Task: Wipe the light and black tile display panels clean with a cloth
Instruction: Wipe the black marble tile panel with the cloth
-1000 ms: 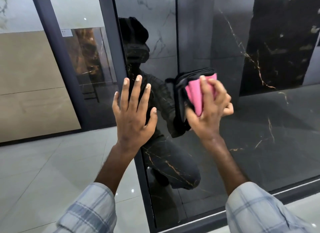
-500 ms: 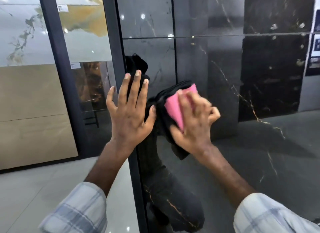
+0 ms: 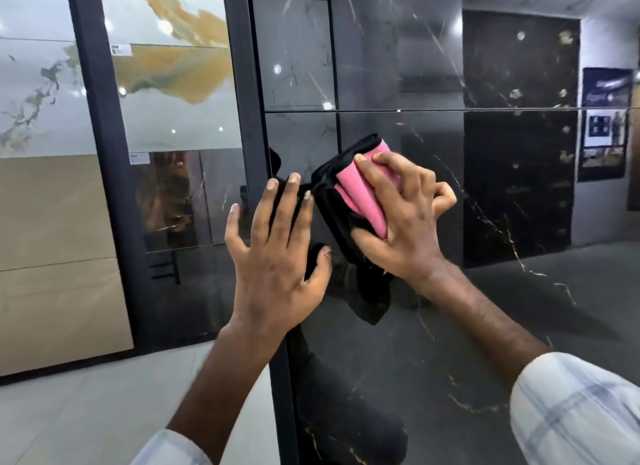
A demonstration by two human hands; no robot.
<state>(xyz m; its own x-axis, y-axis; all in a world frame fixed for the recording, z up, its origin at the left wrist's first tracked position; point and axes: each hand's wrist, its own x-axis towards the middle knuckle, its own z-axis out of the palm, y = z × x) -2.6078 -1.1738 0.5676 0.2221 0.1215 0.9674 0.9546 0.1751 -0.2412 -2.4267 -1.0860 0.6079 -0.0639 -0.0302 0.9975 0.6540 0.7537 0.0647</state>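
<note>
A glossy black tile panel (image 3: 433, 326) with thin gold veins fills the right half of the view. My right hand (image 3: 405, 218) presses a folded pink cloth (image 3: 363, 194) flat against it, fingers curled over the cloth's top edge and thumb under it. My left hand (image 3: 277, 253) lies flat with spread fingers on the panel's left edge, over the dark metal frame (image 3: 242, 94). Light tile panels (image 3: 41, 94) with beige and gold patterns stand further left, behind a second frame post.
A pale glossy floor (image 3: 86, 405) runs below the left panels. The black tile mirrors the room, my arms and the cloth. A horizontal joint (image 3: 450, 110) crosses the black panel above my hands. A poster (image 3: 604, 121) shows in reflection at far right.
My view and both hands have risen up the black panel. The right hand with the cloth slid left and upward, ending close to the left hand, which stays flat on the frame edge.
</note>
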